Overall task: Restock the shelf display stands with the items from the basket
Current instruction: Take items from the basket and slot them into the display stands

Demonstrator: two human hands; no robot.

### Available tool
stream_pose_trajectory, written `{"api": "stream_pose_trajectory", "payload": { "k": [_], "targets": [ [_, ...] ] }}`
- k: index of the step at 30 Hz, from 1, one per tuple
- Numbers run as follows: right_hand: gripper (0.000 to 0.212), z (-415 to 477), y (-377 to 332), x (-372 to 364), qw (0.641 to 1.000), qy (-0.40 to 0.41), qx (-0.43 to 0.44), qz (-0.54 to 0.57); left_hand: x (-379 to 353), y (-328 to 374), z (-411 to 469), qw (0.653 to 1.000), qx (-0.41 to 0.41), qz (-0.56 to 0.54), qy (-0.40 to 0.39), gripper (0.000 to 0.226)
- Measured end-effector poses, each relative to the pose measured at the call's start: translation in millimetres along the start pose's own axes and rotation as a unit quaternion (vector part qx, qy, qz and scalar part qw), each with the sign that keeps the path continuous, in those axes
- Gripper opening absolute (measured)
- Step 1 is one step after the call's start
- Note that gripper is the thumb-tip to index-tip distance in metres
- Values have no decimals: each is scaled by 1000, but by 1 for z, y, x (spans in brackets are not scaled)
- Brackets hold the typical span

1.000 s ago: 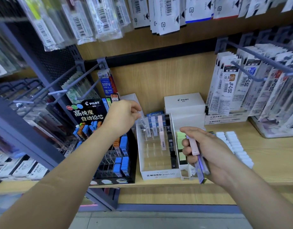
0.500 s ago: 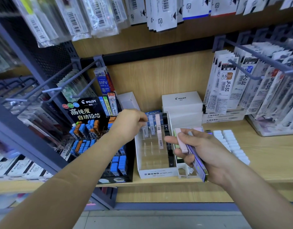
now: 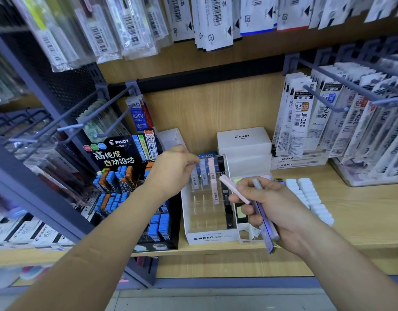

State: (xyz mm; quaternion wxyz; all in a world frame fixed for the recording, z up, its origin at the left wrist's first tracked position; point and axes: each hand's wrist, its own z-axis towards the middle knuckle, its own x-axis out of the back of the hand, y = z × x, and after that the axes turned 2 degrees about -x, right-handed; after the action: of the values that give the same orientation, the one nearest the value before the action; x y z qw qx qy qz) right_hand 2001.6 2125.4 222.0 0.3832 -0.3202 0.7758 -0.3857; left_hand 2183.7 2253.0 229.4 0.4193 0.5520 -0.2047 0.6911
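shelf [image 3: 362,209], right grip [image 3: 276,209] around pastel pencils [image 3: 235,190]

Premises: a stationery shop, retail aisle. Evidence: barcoded packets [image 3: 218,16] hang in rows overhead. Metal peg hooks [image 3: 326,98] project from the wooden backing and from a perforated panel [image 3: 65,86]. Refill packs [image 3: 302,115] marked JF-0.5 fill the right-hand hooks. On the wooden shelf [image 3: 362,212] stand a black Pilot lead display stand [image 3: 117,153] and a white MONO graph tray [image 3: 212,237], both holding stock in slots.

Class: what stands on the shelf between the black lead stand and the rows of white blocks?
Head view: the white MONO tray and, beside it, a narrow white box.
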Motion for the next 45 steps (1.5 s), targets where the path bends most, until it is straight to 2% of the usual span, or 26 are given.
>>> {"api": "stream_pose_trajectory", "payload": {
  "k": [2, 3, 5, 7, 9, 10, 13, 18, 24, 26, 28, 29, 32, 36, 39, 42, 45],
  "targets": [
    [8, 0, -1, 1, 1000, -11, 3, 4, 8, 15, -4, 986, 69, -152, 11, 17],
    [10, 1, -1, 1, 1000, -15, 4, 7, 13, 24, -7, 955, 101, -276, -23, 16],
    [9, 0, -2, 1, 1000, -17, 4, 12, 23, 40, -17, 864, 117, -473, -123, 20],
    [10, -1, -3, 1, 1000, -21, -2, 20, 27, 45, -26, 803, 103, -568, -149, 23],
    [11, -3, -3, 1, 999, -34, -8, 35, 29, 45, -32, 766, 102, -619, -140, 23],
    [11, -4, -4, 0, 998, -42, -11, 39, 28, 44, -33, 761, 105, -625, -136, 24],
    [17, -5, -4, 0, 998, -53, -23, 38, 24, 48, -35, 785, 141, -593, -110, 22],
    [18, -4, -4, 0, 999, -32, -31, 26, 18, 51, -34, 769, 187, -609, -56, 16],
    [9, 3, -7, 10, 995, 40, -65, 70, 15, 37, -33, 776, 230, -587, 37, 10],
    [12, 4, -9, 16, 994, 52, -55, 74, 11, 35, -35, 752, 262, -604, 39, 8],
    [13, 3, -8, 16, 998, 35, -30, 44, 7, 42, -40, 717, 277, -640, 16, 8],
    [12, 3, -6, 14, 999, 21, -18, 30, 4, 47, -42, 711, 274, -648, -1, 9],
    [5, 5, -1, 10, 1000, 15, 9, 12, 0, 57, -44, 743, 245, -622, -28, 10],
    [8, 10, -1, 10, 996, 60, -11, 57, -4, 37, -40, 849, 236, -473, 23, 8],
    [22, 9, -4, 15, 988, 58, -41, 141, -12, 23, -41, 914, 215, -342, 32, 10],
    [33, 7, -7, 20, 981, 51, -55, 179, -20, 20, -41, 952, 173, -252, 18, 11],
    [33, 7, -6, 20, 980, 48, -62, 182, -30, 21, -38, 966, 138, -220, 9, 12]
  ]
}}
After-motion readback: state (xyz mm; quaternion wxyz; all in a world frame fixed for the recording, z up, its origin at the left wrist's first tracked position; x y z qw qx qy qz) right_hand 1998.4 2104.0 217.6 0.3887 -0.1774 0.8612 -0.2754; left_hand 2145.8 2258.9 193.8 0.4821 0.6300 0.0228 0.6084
